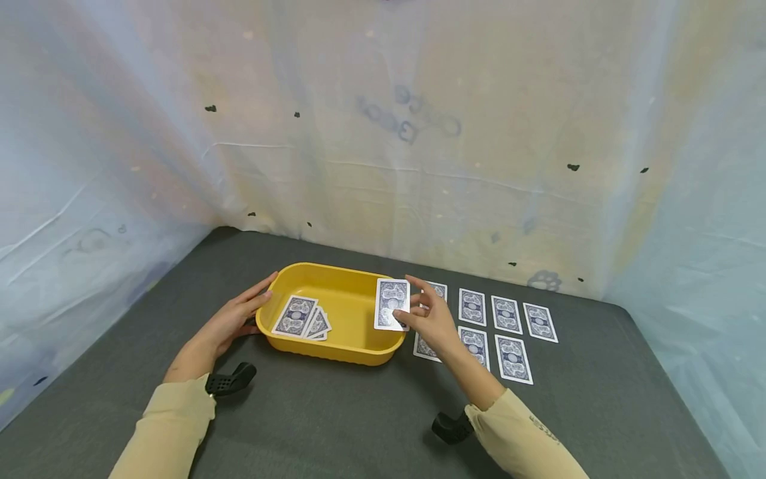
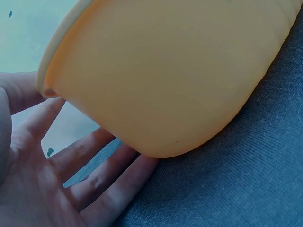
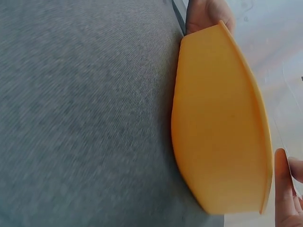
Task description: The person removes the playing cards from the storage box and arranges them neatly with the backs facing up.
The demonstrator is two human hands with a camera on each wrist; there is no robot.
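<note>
The person's right grip point(image 1: 432, 322) is pinching a card point(image 1: 389, 299) between thumb and fingers, holding it over the right end of the yellow tray point(image 1: 335, 354). The left grip point(image 1: 230, 318) is touching the tray's left end, its fingers extended and loose. Inside, a few overlapping cards point(image 1: 294, 316) are lying toward the left. Seven more cards point(image 1: 507, 315) (some partly hidden by the right arm) are lying in two rows, patterned backs up, right of the tray on the grey worktop point(image 1: 311, 426).
</note>
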